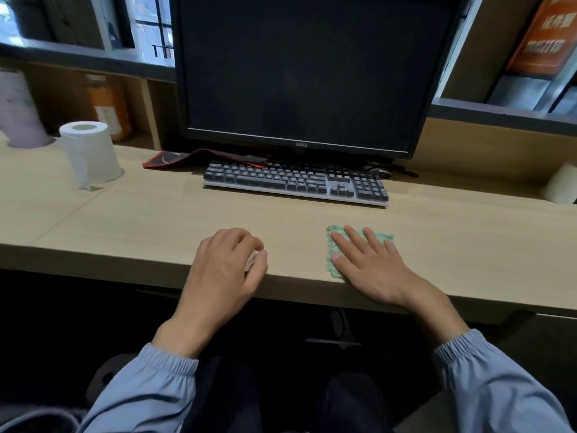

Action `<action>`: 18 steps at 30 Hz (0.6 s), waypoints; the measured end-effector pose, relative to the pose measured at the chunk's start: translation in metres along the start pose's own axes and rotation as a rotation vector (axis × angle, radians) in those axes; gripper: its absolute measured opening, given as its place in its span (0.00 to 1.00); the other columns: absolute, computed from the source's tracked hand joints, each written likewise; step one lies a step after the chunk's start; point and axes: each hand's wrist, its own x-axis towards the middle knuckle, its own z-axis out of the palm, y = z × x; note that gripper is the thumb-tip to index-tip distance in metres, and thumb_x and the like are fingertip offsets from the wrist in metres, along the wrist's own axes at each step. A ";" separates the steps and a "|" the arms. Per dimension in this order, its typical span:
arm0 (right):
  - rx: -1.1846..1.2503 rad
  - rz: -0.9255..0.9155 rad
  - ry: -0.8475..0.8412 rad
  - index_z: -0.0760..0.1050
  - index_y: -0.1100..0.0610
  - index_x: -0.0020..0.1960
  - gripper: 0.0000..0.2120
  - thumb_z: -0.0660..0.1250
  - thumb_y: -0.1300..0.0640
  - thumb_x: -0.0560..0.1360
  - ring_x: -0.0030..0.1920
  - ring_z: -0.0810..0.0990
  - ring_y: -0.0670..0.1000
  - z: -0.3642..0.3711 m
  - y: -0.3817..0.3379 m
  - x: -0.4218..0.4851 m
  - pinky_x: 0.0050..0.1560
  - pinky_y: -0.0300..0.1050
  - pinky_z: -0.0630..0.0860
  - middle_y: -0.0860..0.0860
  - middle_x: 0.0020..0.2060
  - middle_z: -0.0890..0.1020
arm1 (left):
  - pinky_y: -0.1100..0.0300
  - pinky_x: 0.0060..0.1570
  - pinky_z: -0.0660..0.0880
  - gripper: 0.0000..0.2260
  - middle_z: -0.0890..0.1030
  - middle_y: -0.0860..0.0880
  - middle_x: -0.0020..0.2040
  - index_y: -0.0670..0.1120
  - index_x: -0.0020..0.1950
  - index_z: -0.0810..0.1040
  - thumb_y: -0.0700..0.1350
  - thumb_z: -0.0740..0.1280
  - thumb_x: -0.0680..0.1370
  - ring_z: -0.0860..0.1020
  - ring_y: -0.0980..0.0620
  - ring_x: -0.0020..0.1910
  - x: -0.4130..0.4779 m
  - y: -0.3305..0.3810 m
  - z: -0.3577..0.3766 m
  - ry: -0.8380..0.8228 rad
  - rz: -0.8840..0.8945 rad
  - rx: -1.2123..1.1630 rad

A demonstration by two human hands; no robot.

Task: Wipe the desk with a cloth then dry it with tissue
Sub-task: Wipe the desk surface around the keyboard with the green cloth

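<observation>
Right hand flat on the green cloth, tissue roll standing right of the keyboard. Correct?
Not quite: the head view shows the tissue roll standing left of the keyboard, not right. The right hand does lie flat on the green cloth.

Soft daylight from the window point(150, 29) upper left; edges bend and blur, underneath the desk point(156, 220) lies dark.

Wooden desk point(156, 220), keyboard point(296, 181), tissue roll point(89, 151), green cloth point(337, 229), mouse mat point(193, 157)

Head view looks down, close over desk point(140, 214).
</observation>
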 end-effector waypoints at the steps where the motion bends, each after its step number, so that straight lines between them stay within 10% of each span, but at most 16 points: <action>1: 0.004 -0.020 -0.002 0.39 0.37 0.83 0.29 0.39 0.35 0.84 0.82 0.34 0.53 0.001 -0.011 0.005 0.80 0.60 0.37 0.42 0.83 0.38 | 0.52 0.54 0.69 0.07 0.79 0.53 0.51 0.48 0.51 0.80 0.49 0.64 0.82 0.77 0.49 0.53 -0.002 -0.006 -0.004 0.003 -0.015 0.004; 18: -0.007 -0.206 -0.002 0.38 0.42 0.84 0.30 0.38 0.36 0.83 0.81 0.31 0.57 0.022 -0.208 0.065 0.78 0.63 0.32 0.46 0.83 0.37 | 0.52 0.56 0.69 0.06 0.80 0.49 0.51 0.46 0.52 0.82 0.46 0.67 0.80 0.77 0.47 0.54 -0.038 -0.108 -0.064 0.192 -0.208 0.153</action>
